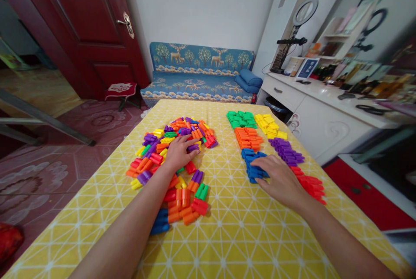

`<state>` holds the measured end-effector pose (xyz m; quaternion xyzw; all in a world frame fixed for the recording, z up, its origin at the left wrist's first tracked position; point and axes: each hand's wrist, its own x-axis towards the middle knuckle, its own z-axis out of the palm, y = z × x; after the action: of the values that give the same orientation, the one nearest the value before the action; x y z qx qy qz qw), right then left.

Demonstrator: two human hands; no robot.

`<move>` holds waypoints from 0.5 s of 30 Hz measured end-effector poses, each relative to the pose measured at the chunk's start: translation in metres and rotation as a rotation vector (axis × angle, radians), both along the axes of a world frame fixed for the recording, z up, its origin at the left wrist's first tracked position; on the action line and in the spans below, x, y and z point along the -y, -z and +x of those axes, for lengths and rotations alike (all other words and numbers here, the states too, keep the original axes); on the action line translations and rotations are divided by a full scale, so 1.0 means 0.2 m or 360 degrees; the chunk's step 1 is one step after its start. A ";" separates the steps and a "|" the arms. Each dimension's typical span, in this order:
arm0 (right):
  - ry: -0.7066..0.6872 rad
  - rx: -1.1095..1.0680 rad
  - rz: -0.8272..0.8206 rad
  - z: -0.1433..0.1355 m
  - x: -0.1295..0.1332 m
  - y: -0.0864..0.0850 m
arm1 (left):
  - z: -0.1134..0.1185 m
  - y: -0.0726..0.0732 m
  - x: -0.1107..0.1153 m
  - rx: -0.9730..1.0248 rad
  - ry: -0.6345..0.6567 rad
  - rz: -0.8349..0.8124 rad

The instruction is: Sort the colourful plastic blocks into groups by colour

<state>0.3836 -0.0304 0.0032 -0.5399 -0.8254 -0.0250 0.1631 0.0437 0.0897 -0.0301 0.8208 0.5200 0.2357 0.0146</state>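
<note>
My left hand [180,152] rests over a mixed pile of small plastic bullet-shaped blocks [152,157]. Its fingers are stretched out and apart, nearest to purple and yellow pieces. On the right, my right hand [280,178] is at a group of blue blocks [248,157], fingertips touching them and thumb held apart at the near side. Beyond the blue group lie orange blocks [247,138] and green blocks [241,119]. A second column holds yellow blocks [268,125], purple blocks [286,150] and red blocks [312,184], the red partly behind my right hand.
A yellow patterned tablecloth [224,235] covers the table. Behind it stands a blue sofa [201,73]; a red door [74,19] and a small stool [121,90] are at the left. A white dresser [312,110] with a ring light [305,11] stands at the right.
</note>
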 end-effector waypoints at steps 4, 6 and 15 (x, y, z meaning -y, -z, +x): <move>0.0004 0.0041 -0.0023 -0.02 0.00 0.00 | 0.00 -0.01 0.01 -0.0002 -0.0004 -0.0012; 0.0000 0.0042 -0.0029 -0.01 0.00 -0.01 | 0.01 -0.01 0.01 0.0007 -0.0005 -0.0013; -0.0006 0.0041 -0.0019 0.00 0.01 0.02 | 0.00 0.00 0.00 0.0052 0.0025 0.0007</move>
<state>0.3844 -0.0324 0.0000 -0.5388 -0.8287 -0.0269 0.1493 0.0435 0.0891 -0.0298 0.8210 0.5126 0.2502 0.0232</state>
